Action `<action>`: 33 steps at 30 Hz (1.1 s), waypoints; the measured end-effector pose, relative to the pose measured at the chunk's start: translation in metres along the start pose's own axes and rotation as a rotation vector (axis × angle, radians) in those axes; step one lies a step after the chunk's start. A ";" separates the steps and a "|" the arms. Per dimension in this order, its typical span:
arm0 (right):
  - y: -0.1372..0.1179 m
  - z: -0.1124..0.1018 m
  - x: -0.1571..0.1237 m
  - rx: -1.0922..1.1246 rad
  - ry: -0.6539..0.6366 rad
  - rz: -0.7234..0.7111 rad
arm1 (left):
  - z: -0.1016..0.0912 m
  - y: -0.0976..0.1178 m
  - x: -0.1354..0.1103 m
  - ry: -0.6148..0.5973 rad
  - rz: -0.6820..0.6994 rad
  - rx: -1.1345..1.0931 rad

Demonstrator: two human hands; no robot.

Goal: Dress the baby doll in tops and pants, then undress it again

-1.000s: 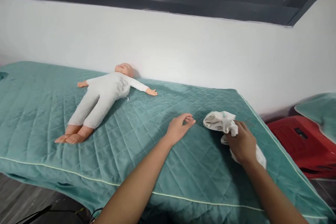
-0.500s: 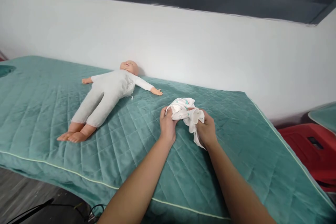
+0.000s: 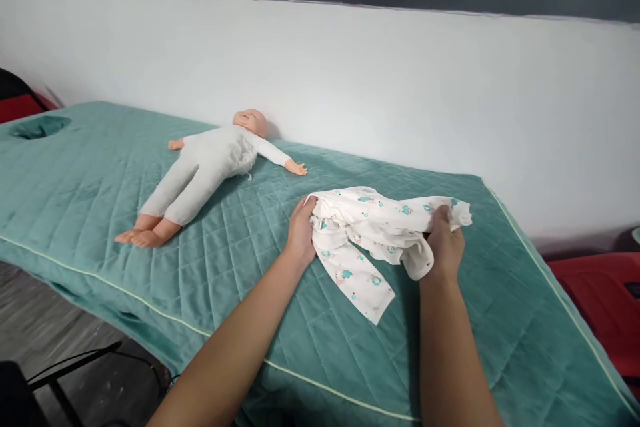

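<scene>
Stretched between my two hands is a small white baby garment (image 3: 370,213) with a green and pink print; a sleeve or leg of it hangs toward the front. My left hand (image 3: 302,232) is closed on its left end, thumb on top. At the other end, my right hand (image 3: 445,243) grips the cloth near a frilled cuff, and a loose fold droops beside the wrist. A baby doll (image 3: 215,153) with a white cloth body lies on its back to the left, arms spread, apart from both hands.
A green quilted cover (image 3: 240,267) spreads over the bed, with a face hole (image 3: 40,127) at the far left. Behind it runs a white wall (image 3: 350,80). Red chairs (image 3: 595,293) stand past the right edge. Cables and a black stand (image 3: 75,367) are at the lower left.
The garment was bunched up between my hands; now it is spread out wide. My right hand has moved to the right, my left slightly left. The view has shifted a little.
</scene>
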State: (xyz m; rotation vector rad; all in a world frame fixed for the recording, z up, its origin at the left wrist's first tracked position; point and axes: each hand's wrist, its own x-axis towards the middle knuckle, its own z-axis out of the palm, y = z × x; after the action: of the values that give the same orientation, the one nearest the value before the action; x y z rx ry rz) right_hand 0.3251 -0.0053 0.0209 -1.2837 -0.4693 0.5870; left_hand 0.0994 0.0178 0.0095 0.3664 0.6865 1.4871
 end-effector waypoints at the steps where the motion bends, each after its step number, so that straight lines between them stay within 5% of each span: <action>1: 0.000 0.000 -0.002 0.004 -0.011 0.025 | 0.000 0.000 0.000 -0.021 -0.010 -0.006; 5: -0.010 0.003 -0.008 0.274 -0.117 0.085 | -0.001 0.001 0.000 -0.100 -0.072 -0.027; 8: -0.021 0.003 -0.011 0.362 -0.276 -0.021 | 0.000 0.002 0.001 -0.126 -0.139 -0.009; 13: -0.023 0.004 -0.035 -0.119 -0.197 -0.521 | 0.003 0.001 0.004 -0.165 -0.251 0.004; 17: -0.012 0.017 -0.063 -0.530 -0.585 -0.890 | 0.007 0.001 0.000 -0.256 -0.250 0.060; 20: -0.002 0.027 -0.073 -0.650 -0.799 -0.827 | 0.008 0.001 -0.006 -0.300 -0.242 0.135; 24: 0.001 0.027 -0.070 -0.517 -0.729 -0.781 | 0.005 -0.001 -0.007 -0.299 -0.240 0.176; 27: -0.005 0.022 -0.065 -0.335 -0.589 -0.642 | 0.001 -0.002 0.002 -0.213 -0.223 0.074; 33: -0.013 -0.001 -0.039 0.226 -0.085 -0.083 | -0.006 0.002 0.019 -0.166 -0.352 -0.062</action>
State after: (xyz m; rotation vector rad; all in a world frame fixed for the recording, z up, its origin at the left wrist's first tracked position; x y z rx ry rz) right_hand 0.2973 -0.0331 0.0334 -1.0229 -0.5087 0.6085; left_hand 0.0926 0.0351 0.0024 0.3001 0.5395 1.1275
